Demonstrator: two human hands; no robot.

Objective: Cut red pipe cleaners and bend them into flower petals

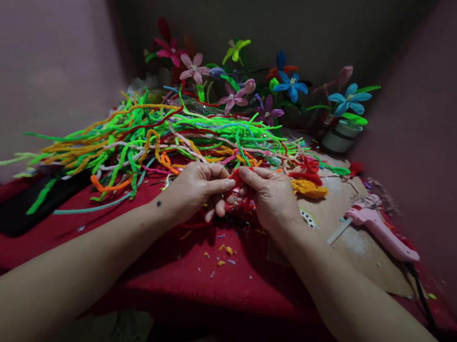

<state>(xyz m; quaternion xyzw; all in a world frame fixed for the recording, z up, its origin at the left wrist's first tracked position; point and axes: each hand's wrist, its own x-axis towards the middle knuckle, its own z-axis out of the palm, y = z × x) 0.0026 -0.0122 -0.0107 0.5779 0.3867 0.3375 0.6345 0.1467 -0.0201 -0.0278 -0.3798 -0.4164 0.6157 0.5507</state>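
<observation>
My left hand [201, 187] and my right hand [272, 196] meet above the front of the red cloth. Thumb and fingers of both are pinched on a small, bent red pipe cleaner [236, 178], one hand at each side. Fingers cover much of it, so its full shape is hidden. Just behind the hands spreads a big loose heap of pipe cleaners [217, 130] in green, orange, pink and red. Close to my right hand lie a bunch of red pieces [309, 170] and a yellow-orange bunch [310, 189].
On the right, a pink glue gun [385, 228] rests on a cardboard sheet [362, 261], its cord trailing off the front. A dark flat object [16, 210] lies at left. Fuzzy flowers [292, 87] and a light-coloured pot [342, 136] stand behind. Scraps [224, 249] dot the red cloth [197, 279].
</observation>
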